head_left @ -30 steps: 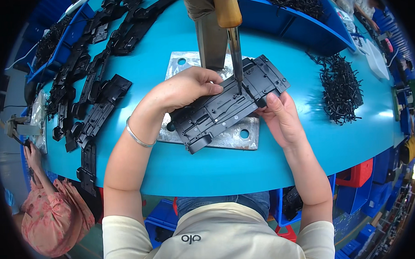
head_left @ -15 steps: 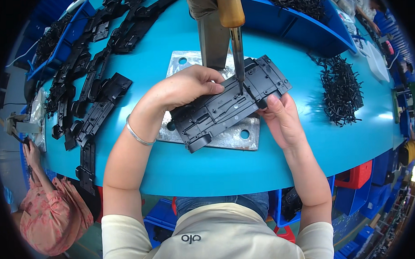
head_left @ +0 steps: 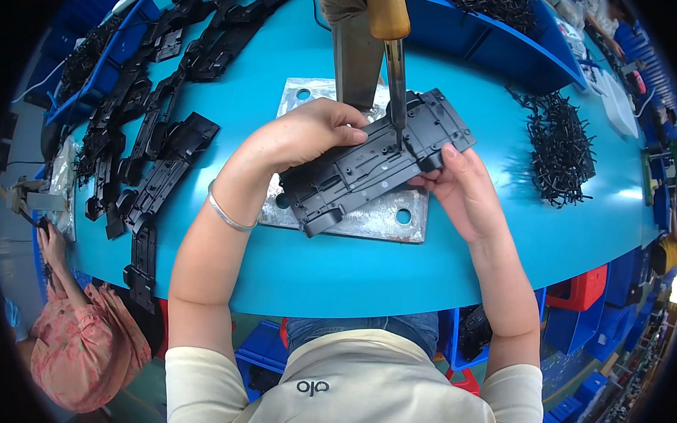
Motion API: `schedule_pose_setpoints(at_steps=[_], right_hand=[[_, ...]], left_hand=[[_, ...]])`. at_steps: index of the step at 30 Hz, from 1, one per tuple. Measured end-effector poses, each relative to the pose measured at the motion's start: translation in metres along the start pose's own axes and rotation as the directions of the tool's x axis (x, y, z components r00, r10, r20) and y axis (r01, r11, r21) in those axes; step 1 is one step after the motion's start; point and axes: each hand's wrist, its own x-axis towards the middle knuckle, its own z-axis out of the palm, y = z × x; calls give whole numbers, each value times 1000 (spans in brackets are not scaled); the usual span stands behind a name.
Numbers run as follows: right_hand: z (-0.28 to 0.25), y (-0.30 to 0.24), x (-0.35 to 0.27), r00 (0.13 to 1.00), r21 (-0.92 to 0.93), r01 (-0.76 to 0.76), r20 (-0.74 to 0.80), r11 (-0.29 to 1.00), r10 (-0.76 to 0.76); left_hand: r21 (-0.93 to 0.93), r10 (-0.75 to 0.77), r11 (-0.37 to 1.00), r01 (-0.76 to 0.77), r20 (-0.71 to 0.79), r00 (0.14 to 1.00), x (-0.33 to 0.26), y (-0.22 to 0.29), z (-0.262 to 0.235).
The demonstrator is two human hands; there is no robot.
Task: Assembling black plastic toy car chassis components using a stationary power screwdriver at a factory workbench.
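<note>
A long black plastic chassis part (head_left: 374, 162) is tilted across the work spot, its right end farther away. My left hand (head_left: 319, 130) is closed on its far edge, thumb and fingers pinching there. Around the near right edge, my right hand (head_left: 460, 183) grips the part with the thumb on top. A vertical metal rod (head_left: 396, 83) with an amber handle (head_left: 387, 14) comes down from above, its tip at the part's surface between my hands. Whether the tip touches cannot be made out. Beneath lies a grey metal plate (head_left: 369, 224) with holes, bolted to a post (head_left: 356, 65).
Similar black parts (head_left: 166, 173) lie in rows on the left of the turquoise table (head_left: 341, 290). A heap of small black pieces (head_left: 558, 150) sits at right. Blue bins (head_left: 489, 46) stand behind. At far left, a co-worker's hand (head_left: 53, 247) shows.
The black part has shifted slightly under the rod tip, its near left end moving away from me. Both hands keep hold, and the right thumb sits a little farther up. The whole view moved slightly.
</note>
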Motion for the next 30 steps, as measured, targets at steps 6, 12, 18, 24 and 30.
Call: schedule_pose_setpoints(at_steps=[6, 12, 18, 24, 30], right_hand=[[1, -1, 2, 996, 3, -78, -46, 997, 78], [2, -4, 2, 994, -18, -92, -56, 996, 91], [6, 2, 7, 998, -56, -37, -61, 998, 33], [3, 3, 8, 999, -60, -20, -41, 998, 17], [4, 3, 8, 998, -77, -11, -55, 997, 6]], left_hand=[[237, -7, 971, 41, -142, 990, -2, 0, 1], [348, -10, 934, 85, -210, 978, -6, 7, 1], [482, -31, 855, 190, -318, 948, -9, 11, -6], [464, -17, 868, 178, -329, 944, -10, 12, -7], [477, 7, 865, 157, -324, 946, -9, 11, -7]])
